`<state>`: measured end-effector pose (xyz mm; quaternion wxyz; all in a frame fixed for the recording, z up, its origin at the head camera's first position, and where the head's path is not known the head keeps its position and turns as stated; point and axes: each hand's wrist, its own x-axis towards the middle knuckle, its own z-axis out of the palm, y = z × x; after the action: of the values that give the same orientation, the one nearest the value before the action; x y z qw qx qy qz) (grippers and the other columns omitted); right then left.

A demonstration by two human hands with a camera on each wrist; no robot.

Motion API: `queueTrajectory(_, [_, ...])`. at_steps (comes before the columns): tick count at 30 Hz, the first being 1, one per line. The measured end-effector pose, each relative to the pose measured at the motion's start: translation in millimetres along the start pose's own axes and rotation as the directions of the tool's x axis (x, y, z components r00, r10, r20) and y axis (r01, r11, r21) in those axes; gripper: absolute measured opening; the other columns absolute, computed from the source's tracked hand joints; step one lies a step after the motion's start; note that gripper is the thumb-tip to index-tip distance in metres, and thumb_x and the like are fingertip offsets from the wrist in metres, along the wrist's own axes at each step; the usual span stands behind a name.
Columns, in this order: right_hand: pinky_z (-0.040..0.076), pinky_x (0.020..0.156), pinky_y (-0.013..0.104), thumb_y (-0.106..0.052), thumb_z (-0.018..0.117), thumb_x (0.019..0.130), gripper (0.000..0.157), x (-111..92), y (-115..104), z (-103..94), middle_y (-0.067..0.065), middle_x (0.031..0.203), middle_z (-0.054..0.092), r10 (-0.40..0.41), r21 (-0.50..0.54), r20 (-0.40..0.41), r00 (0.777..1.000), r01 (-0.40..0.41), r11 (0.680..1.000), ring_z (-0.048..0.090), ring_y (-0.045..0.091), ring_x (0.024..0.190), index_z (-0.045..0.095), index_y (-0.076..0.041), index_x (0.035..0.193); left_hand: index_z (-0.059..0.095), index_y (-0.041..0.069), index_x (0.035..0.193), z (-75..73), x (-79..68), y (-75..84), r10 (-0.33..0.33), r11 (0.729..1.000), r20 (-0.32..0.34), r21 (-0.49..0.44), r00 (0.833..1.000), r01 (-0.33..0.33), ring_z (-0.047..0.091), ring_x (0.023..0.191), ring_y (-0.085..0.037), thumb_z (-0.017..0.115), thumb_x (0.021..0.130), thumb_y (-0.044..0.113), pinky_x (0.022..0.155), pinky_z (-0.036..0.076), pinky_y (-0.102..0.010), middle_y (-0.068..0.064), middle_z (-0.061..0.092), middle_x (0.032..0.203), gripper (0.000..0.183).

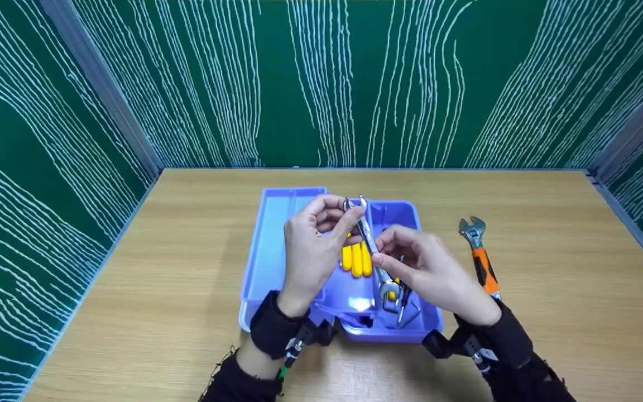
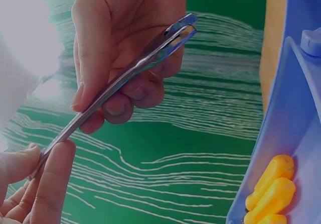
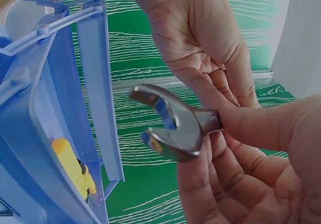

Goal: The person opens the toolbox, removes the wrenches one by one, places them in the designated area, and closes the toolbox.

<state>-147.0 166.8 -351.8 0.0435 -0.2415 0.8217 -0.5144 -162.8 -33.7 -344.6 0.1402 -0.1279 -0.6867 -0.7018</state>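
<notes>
Both hands hold a silver double open-ended wrench (image 1: 368, 237) over the open purple-blue toolbox (image 1: 394, 337). My left hand (image 1: 313, 251) pinches the wrench near its far end, between thumb and fingers. Nearer the other end, my right hand (image 1: 436, 271) grips the shaft by thumb and fingertips. The near open end (image 3: 183, 128) of the wrench stands out past the right fingers in the right wrist view. Slanting across the left wrist view, the shaft (image 2: 120, 81) runs from one hand to the other.
Inside the toolbox lie several yellow handles (image 1: 356, 259) and bent dark hex keys (image 1: 411, 318). A shallow light-blue compartment (image 1: 271, 245) is on the left. An adjustable wrench (image 1: 482, 262) with an orange and black handle rests on the wooden table (image 1: 567, 268), right of the box.
</notes>
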Motion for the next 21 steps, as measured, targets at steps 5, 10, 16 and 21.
queueTrajectory(5, [0.052,0.066,0.021,-0.016,0.070,0.106,0.009,1,1,-1.0,0.007,0.094,0.068,0.010,0.004,0.000,1.000,-0.010,1.000,0.062,0.016,0.081,0.069,-0.007,0.107,0.071,0.000,0.106,-1.9,1.8,-0.9,-0.023,1.000,0.029,-0.005,0.999,0.023,0.078,0.082,-0.020,0.081,0.097,0.018,0.072,0.069,-0.037,-0.014,0.080,0.096,0.023])
queueTrajectory(10, [0.054,0.068,0.022,-0.018,0.070,0.106,0.010,1,2,-5.5,0.007,0.095,0.068,0.033,-0.007,-0.025,0.999,-0.033,0.999,0.064,0.017,0.083,0.068,-0.008,0.106,0.071,-0.001,0.117,-5.4,3.1,-1.5,-0.024,1.000,0.083,0.015,0.996,0.023,0.079,0.085,-0.022,0.080,0.099,0.017,0.075,0.069,-0.036,-0.015,0.079,0.104,0.027])
queueTrajectory(16, [0.059,0.070,0.024,-0.020,0.072,0.105,0.011,1,6,-15.7,0.008,0.096,0.068,0.071,-0.044,-0.070,0.995,-0.075,0.996,0.065,0.017,0.083,0.070,-0.009,0.107,0.069,0.002,0.129,-10.8,5.4,0.9,-0.030,0.995,0.125,0.102,0.992,0.017,0.079,0.086,-0.021,0.080,0.099,0.020,0.076,0.069,-0.035,-0.013,0.079,0.111,0.036])
queueTrajectory(21, [0.061,0.071,0.026,-0.018,0.071,0.105,0.011,-1,12,-25.4,0.011,0.099,0.070,0.095,-0.056,-0.100,0.990,-0.101,0.993,0.066,0.017,0.082,0.070,-0.007,0.108,0.070,0.007,0.132,-19.0,7.1,3.9,-0.030,0.980,0.145,0.198,0.989,0.000,0.078,0.085,-0.017,0.080,0.099,0.024,0.074,0.068,-0.031,-0.010,0.078,0.112,0.038])
